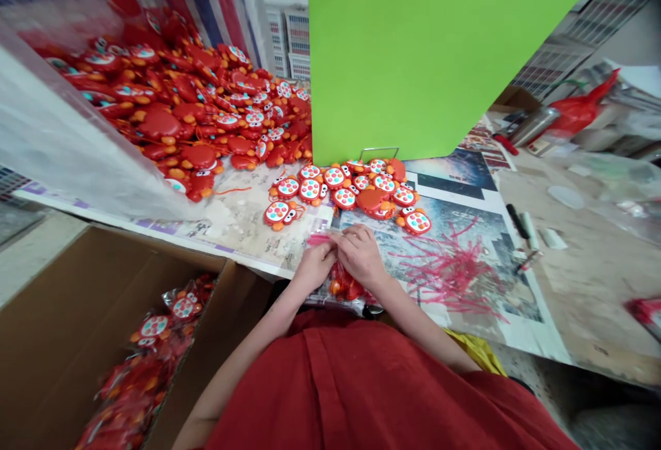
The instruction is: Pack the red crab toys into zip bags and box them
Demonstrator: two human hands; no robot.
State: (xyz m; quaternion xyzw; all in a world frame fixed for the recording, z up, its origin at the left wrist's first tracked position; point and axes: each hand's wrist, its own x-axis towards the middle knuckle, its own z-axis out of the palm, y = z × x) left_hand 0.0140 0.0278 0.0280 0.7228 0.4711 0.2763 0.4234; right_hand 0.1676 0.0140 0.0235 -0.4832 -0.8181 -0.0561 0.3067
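At the table's (242, 223) near edge, a clear plastic bag (345, 287) with a pink strip (317, 238) is pinched by the left hand's (316, 265) and right hand's (360, 254) fingers, before smooth, spotted red toys (344, 197).

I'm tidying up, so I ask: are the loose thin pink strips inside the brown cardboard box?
No, the thin pink strips lie on a blue-grey printed paper sheet, right of the right hand.

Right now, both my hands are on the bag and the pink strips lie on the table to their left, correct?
Not quite: in the head view, the strips lie on the table to the right of your right hand; it and your left hand are on the bag.
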